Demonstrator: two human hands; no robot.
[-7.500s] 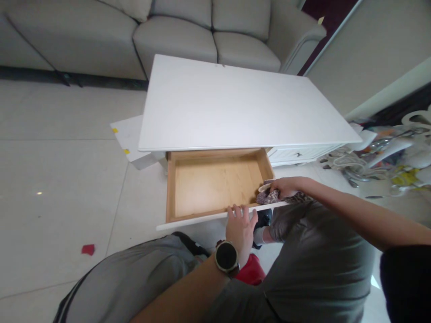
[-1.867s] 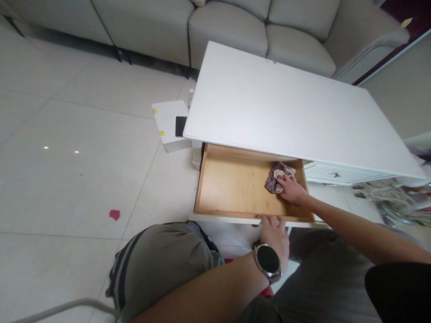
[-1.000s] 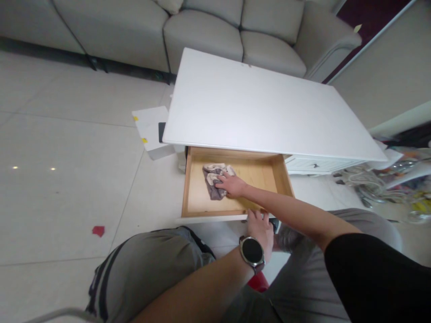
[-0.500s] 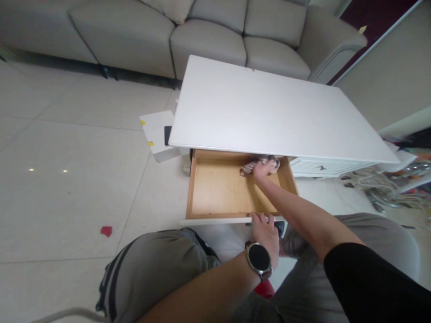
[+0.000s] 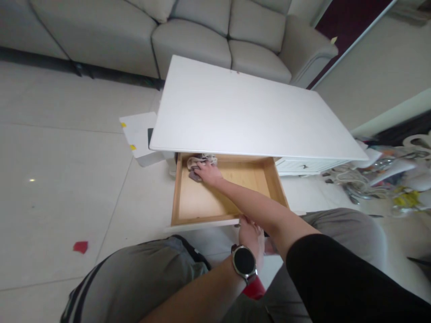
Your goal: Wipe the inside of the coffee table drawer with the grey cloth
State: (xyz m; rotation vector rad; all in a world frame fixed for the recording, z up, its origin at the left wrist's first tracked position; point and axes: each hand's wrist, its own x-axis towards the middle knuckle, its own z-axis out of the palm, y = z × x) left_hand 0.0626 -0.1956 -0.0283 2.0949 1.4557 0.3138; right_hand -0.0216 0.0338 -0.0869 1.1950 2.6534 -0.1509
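Note:
A wooden drawer (image 5: 188, 204) stands pulled out from under a white low table (image 5: 235, 112). My right hand (image 5: 208, 172) reaches deep into the drawer's far left corner and presses down on a crumpled grey and cream cloth (image 5: 198, 160), fingers closed over it. My left hand (image 5: 251, 233), with a black watch on the wrist, grips the drawer's white front edge at its right part; the right forearm crosses above it and hides some of its fingers.
A grey sofa (image 5: 188, 31) stands behind the table. A white box (image 5: 136, 134) with yellow tags lies on the tiled floor left of the table, and a red scrap (image 5: 81, 246) farther left. Cables and clutter (image 5: 377, 175) lie at the right. My knees fill the foreground.
My right hand has slid the cloth from the drawer's far right corner to its far left corner. My left hand has stayed on the drawer front.

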